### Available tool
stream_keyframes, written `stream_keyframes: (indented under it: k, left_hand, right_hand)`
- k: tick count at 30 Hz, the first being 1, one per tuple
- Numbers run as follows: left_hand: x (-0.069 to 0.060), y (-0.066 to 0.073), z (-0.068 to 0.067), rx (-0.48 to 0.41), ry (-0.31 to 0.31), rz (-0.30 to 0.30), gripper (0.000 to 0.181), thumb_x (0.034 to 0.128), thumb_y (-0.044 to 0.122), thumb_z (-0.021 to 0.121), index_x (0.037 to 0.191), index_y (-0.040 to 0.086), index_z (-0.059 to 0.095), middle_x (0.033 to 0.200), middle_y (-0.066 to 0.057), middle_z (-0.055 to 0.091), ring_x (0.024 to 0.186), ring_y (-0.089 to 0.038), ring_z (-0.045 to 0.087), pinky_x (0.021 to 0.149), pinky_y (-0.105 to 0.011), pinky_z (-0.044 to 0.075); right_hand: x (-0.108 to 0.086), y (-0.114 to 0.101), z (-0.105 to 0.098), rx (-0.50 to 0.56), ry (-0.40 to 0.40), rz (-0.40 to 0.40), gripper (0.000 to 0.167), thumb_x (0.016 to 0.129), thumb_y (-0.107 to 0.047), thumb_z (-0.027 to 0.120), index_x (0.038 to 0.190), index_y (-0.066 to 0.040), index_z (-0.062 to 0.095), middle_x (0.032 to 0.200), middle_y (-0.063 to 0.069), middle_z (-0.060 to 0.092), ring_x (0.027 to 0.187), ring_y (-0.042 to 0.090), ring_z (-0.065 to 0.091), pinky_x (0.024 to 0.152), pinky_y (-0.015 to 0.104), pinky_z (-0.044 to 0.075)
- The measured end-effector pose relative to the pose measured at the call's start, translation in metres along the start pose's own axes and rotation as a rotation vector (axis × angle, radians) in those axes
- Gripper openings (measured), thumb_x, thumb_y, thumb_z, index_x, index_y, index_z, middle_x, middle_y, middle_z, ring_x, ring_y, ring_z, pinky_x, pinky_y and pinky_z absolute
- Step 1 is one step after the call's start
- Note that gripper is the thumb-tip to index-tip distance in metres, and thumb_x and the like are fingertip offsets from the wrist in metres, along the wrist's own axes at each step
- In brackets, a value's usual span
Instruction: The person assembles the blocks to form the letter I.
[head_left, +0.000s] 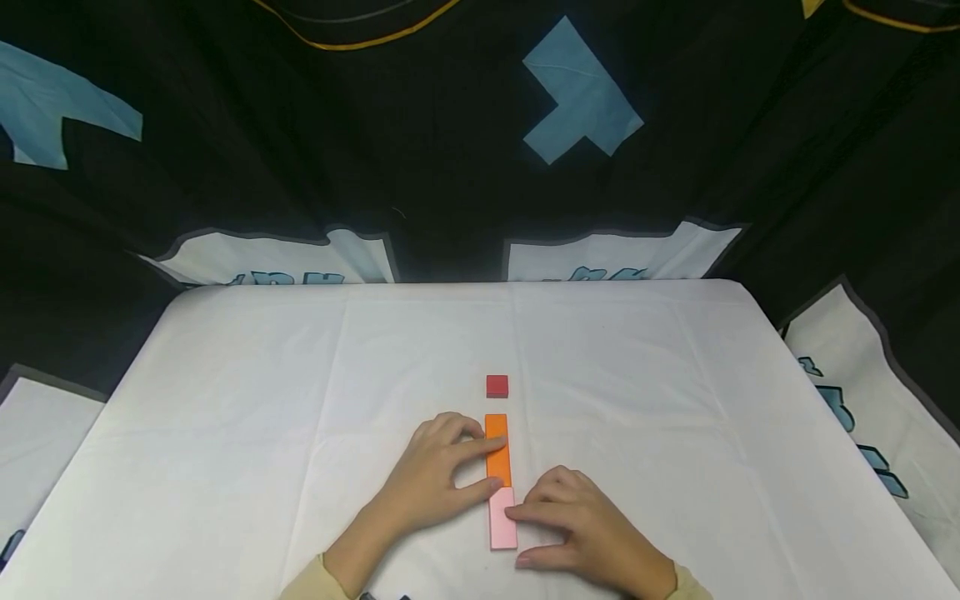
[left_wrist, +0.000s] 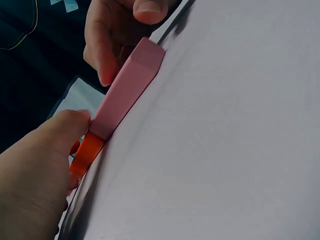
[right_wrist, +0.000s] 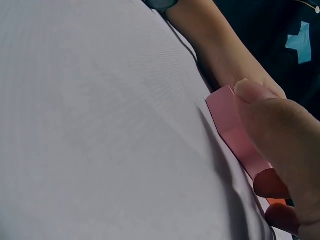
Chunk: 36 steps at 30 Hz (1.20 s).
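An orange block (head_left: 497,462) and a pink block (head_left: 502,527) lie end to end in a line on the white cloth. My left hand (head_left: 438,475) comes in from the left. Its index finger reaches across the orange block, and its thumb tip touches near the seam between the two. To the right, my right hand (head_left: 573,525) has its index fingertip at the pink block's right edge, with the thumb beside the near end. In the left wrist view, the pink block (left_wrist: 131,87) shows its long side, and the orange block (left_wrist: 88,152) is partly hidden by the left hand.
A small red block (head_left: 497,386) lies just beyond the orange block, with a gap between them. The white tablecloth (head_left: 637,375) shows fold lines. A black curtain (head_left: 435,150) with blue and white patches hangs behind the table.
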<state>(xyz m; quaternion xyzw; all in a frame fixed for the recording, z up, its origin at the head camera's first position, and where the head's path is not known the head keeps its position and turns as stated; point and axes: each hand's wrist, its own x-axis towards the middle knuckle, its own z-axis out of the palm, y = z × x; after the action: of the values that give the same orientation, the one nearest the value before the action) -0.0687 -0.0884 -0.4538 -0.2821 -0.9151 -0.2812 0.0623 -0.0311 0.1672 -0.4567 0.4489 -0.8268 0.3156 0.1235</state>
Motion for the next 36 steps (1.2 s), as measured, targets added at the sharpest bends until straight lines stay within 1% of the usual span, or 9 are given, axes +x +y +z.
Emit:
stream_keyframes:
  k: [7, 13, 19, 26, 32, 36]
  left_hand:
    - [-0.007, 0.003, 0.002, 0.026, 0.02, 0.021, 0.045, 0.0863, 0.053, 0.068, 0.129, 0.039, 0.065, 0.113, 0.017, 0.054, 0.116, -0.006, 0.047, 0.106, -0.041, 0.038]
    - [-0.014, 0.005, 0.005, 0.049, 0.033, 0.035, 0.049, 0.0843, 0.053, 0.07, 0.13, 0.037, 0.065, 0.112, 0.019, 0.053, 0.114, -0.005, 0.047, 0.103, -0.039, 0.04]
    - [-0.021, 0.01, 0.004, 0.073, 0.023, 0.043, 0.058, 0.0816, 0.06, 0.069, 0.133, 0.035, 0.062, 0.117, 0.019, 0.054, 0.117, -0.005, 0.047, 0.104, -0.039, 0.041]
    - [-0.03, 0.014, 0.006, 0.098, 0.029, 0.085, 0.073, 0.0763, 0.071, 0.067, 0.138, 0.032, 0.058, 0.124, 0.018, 0.054, 0.12, -0.006, 0.047, 0.103, -0.039, 0.041]
    - [-0.032, 0.016, 0.005, 0.12, 0.037, 0.098, 0.086, 0.0681, 0.078, 0.069, 0.139, 0.031, 0.057, 0.124, 0.018, 0.053, 0.119, -0.003, 0.046, 0.104, -0.035, 0.039]
    - [-0.032, 0.015, 0.005, 0.14, 0.036, 0.11, 0.088, 0.0671, 0.079, 0.068, 0.14, 0.031, 0.057, 0.125, 0.018, 0.053, 0.12, -0.003, 0.046, 0.104, -0.034, 0.038]
  right_hand:
    - [-0.001, 0.002, -0.003, 0.007, 0.02, -0.025, 0.042, 0.077, -0.044, 0.083, 0.114, -0.025, 0.074, 0.099, -0.015, 0.064, 0.098, 0.004, 0.054, 0.094, 0.019, 0.038]
    - [-0.004, 0.006, -0.009, 0.023, 0.036, 0.002, 0.04, 0.077, -0.04, 0.083, 0.112, -0.023, 0.074, 0.096, -0.014, 0.065, 0.095, 0.003, 0.055, 0.091, 0.016, 0.038]
    - [-0.011, 0.017, -0.015, 0.013, 0.044, 0.081, 0.038, 0.078, -0.038, 0.083, 0.112, -0.023, 0.074, 0.097, -0.015, 0.066, 0.094, 0.002, 0.054, 0.087, 0.015, 0.039]
    - [-0.014, 0.028, -0.022, -0.008, 0.055, 0.168, 0.038, 0.079, -0.036, 0.083, 0.113, -0.022, 0.074, 0.098, -0.015, 0.067, 0.095, 0.003, 0.054, 0.085, 0.016, 0.041]
    - [-0.014, 0.035, -0.026, -0.062, 0.083, 0.245, 0.039, 0.076, -0.032, 0.086, 0.113, -0.024, 0.075, 0.101, -0.017, 0.066, 0.096, 0.003, 0.055, 0.085, 0.017, 0.041]
    - [-0.016, 0.042, -0.028, -0.077, 0.078, 0.298, 0.041, 0.074, -0.03, 0.087, 0.113, -0.025, 0.074, 0.103, -0.017, 0.066, 0.098, 0.002, 0.053, 0.084, 0.018, 0.042]
